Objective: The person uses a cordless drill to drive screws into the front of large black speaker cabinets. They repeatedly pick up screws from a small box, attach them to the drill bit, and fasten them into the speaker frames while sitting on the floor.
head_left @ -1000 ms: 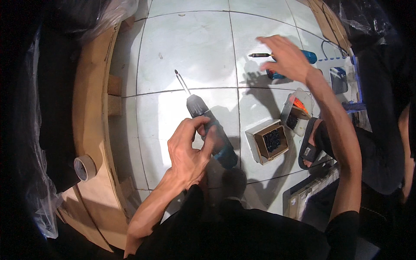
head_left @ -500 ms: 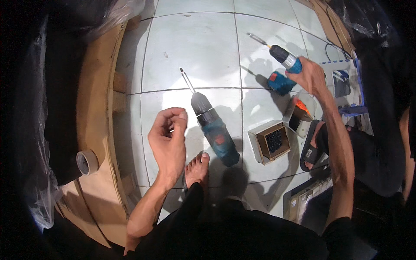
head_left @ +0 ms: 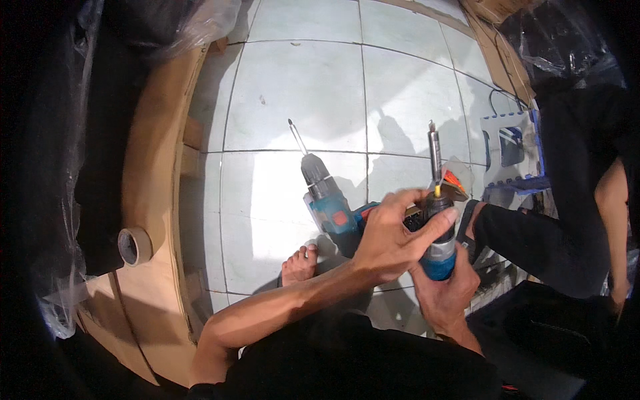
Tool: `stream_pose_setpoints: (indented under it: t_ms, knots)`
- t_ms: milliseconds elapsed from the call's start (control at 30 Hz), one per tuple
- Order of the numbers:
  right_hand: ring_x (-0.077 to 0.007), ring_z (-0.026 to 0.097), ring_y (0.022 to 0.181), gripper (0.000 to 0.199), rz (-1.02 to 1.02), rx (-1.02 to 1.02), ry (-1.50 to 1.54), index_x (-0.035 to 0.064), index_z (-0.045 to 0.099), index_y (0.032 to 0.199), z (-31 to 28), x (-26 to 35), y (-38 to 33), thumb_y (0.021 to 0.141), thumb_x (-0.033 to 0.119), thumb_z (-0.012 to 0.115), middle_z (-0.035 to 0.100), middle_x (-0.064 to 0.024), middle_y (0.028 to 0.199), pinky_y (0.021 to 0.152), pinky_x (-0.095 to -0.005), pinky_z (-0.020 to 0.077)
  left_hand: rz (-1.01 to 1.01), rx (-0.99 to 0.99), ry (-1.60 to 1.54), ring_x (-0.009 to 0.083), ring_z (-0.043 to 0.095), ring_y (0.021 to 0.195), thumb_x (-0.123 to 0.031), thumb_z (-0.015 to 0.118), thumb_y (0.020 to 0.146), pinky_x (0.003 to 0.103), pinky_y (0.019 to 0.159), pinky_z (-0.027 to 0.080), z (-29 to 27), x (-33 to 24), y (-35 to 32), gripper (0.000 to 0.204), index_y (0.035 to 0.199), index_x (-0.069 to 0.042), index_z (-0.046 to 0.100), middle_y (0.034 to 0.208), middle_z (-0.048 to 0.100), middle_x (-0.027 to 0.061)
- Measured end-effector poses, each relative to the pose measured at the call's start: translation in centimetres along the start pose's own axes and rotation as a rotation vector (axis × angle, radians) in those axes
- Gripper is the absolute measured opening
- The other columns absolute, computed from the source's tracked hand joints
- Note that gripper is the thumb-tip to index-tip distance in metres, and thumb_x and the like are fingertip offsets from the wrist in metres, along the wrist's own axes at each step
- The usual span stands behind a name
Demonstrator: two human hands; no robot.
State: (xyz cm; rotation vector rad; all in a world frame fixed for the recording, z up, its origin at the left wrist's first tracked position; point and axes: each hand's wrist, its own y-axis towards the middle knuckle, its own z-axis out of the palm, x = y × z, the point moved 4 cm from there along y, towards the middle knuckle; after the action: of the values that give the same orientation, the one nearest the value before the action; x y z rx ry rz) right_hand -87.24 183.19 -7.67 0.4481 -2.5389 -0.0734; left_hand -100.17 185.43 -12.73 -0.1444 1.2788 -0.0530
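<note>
Both my hands are on a blue-and-black cordless drill (head_left: 440, 265), raised over the floor at the right of centre. A long metal bit holder (head_left: 435, 157) points away from me out of its chuck. My left hand (head_left: 399, 235) is closed around the black chuck, thumb on its near side. Below it, my right hand (head_left: 448, 292) grips the drill's body; its handle is mostly hidden by my hands. A second cordless drill (head_left: 328, 200), fitted with a long bit, lies on the tiles to the left of my left hand.
A wooden board (head_left: 157, 167) runs along the left, with a roll of tape (head_left: 135, 247) on it. A bare foot (head_left: 300, 265) is near me. At the right are a grey-and-blue step stool (head_left: 490, 157), an orange item (head_left: 454, 181) and another person's dark-clothed leg (head_left: 533, 233).
My right hand has brought the drill nearer to me. My left hand, earlier empty beside the floor drill, has moved right and closed around the chuck. The small screw box is now hidden behind my hands.
</note>
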Motion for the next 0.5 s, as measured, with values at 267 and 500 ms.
stream_pose_setpoints:
  t_ms: [267,500]
  knots:
    - [-0.0236,0.069,0.077,0.049,0.07,0.474,0.231,-0.0072,0.06,0.106,-1.0,-1.3,-2.3,0.071,0.02,0.081,0.067,-0.0174,0.082,0.069,-0.0325,0.054,-0.037,0.095,0.0,0.022,0.056,0.063,-0.033,0.067,0.085,0.034,0.057,0.042,1.5,3.2,-2.6,0.036,0.087,0.003,0.062,0.073,0.058,0.0101]
    - [-0.0102,0.061,0.071,0.022,0.18,0.166,0.711,-0.0048,0.067,0.103,-2.0,-2.6,5.5,0.09,0.013,0.062,0.069,-0.0083,0.087,0.063,-0.023,0.049,-0.194,0.306,-0.026,0.0087,0.049,0.05,-0.049,0.071,0.076,0.024,0.048,0.036,0.9,3.1,-4.7,0.048,0.072,-0.003,0.06,0.058,0.053,-0.0006]
